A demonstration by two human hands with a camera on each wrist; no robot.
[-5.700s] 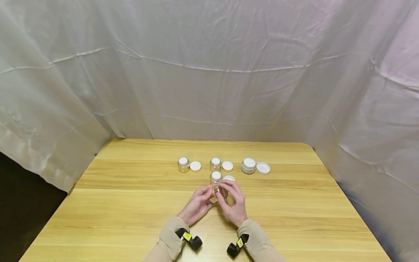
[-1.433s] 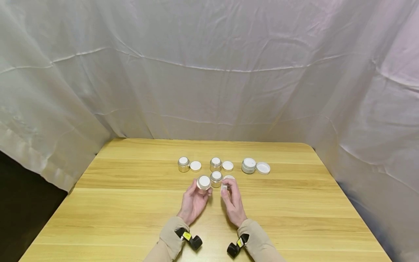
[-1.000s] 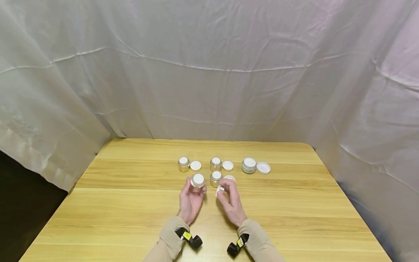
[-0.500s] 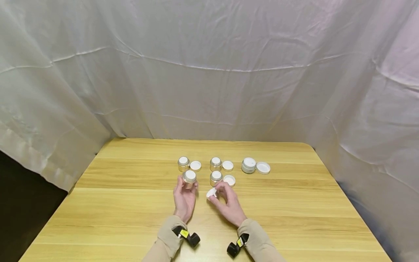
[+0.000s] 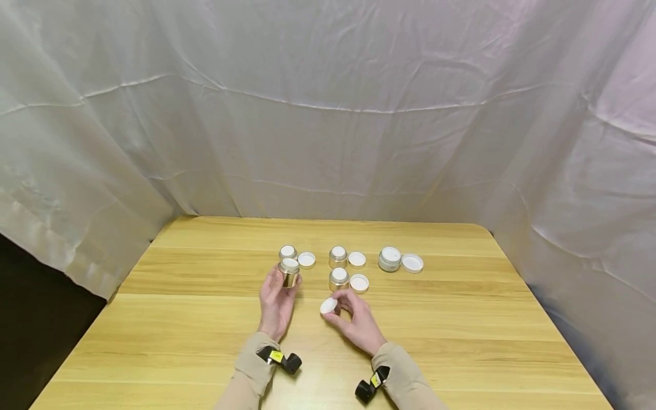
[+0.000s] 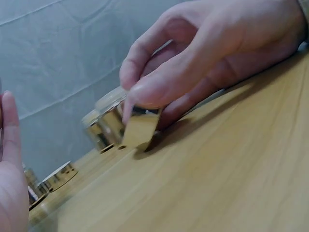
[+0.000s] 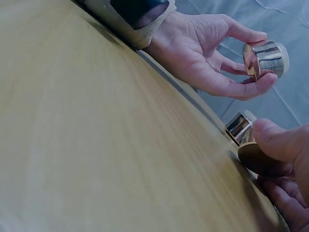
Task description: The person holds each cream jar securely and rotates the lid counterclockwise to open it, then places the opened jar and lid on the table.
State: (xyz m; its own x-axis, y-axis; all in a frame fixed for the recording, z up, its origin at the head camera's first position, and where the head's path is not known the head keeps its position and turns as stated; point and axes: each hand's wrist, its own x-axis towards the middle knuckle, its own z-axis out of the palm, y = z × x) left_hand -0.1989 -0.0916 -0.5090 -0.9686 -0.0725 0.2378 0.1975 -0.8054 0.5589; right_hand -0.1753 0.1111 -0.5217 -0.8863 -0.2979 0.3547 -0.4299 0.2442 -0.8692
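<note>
My left hand [image 5: 277,307] grips a gold cream jar [image 5: 290,278] around its sides, with the white top facing up and no lid on it. In the right wrist view the same jar [image 7: 270,60] hangs above the table, pinched between thumb and fingers. My right hand [image 5: 360,326] pinches a gold lid [image 5: 328,306] by its rim, white inside tilted upward, low over the table. The left wrist view shows this lid [image 6: 140,129] on edge. Behind the held jar stands another gold jar [image 5: 287,250], partly hidden, beside its lid [image 5: 306,260].
In the middle stand two gold jars, the back one [image 5: 337,257] beside its lid [image 5: 356,260] and the front one [image 5: 339,279] beside its lid [image 5: 359,283]. Farther right are a greyish jar [image 5: 389,259] and its lid [image 5: 412,263]. A grey curtain [image 5: 328,142] hangs behind the wooden table [image 5: 461,319].
Earlier both hands were together on the jar. Lid and jar have come apart; my left hand has carried the jar left, while my right has brought the lid left and nearer, inside turned up.
</note>
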